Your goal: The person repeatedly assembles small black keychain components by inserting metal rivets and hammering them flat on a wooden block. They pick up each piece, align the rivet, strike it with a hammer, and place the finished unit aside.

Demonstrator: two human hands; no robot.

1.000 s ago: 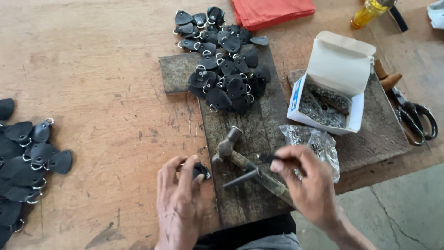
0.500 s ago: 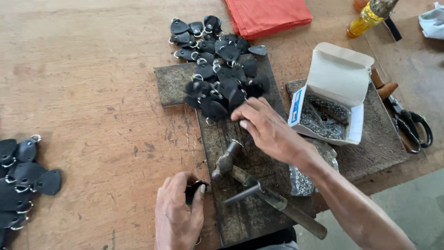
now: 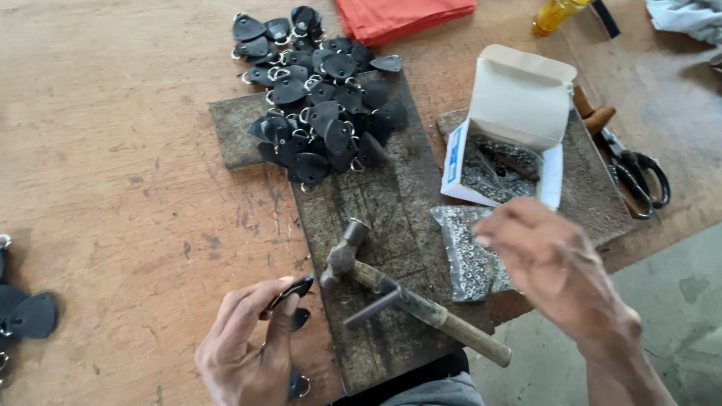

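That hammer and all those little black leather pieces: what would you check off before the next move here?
1. Leather piece held in the left hand: ok, pinched between thumb and fingers.
2. Right hand free: cannot tell, it is blurred above the bag of small metal parts.
3. Hammer within reach: ok, it lies on the dark metal plate between the hands.
4. Metal rod at hand: ok, it lies against the hammer handle.
5. Open white box: ok, upright with its lid up.
6. Pile of leather pieces: ok, heaped at the plate's far end.
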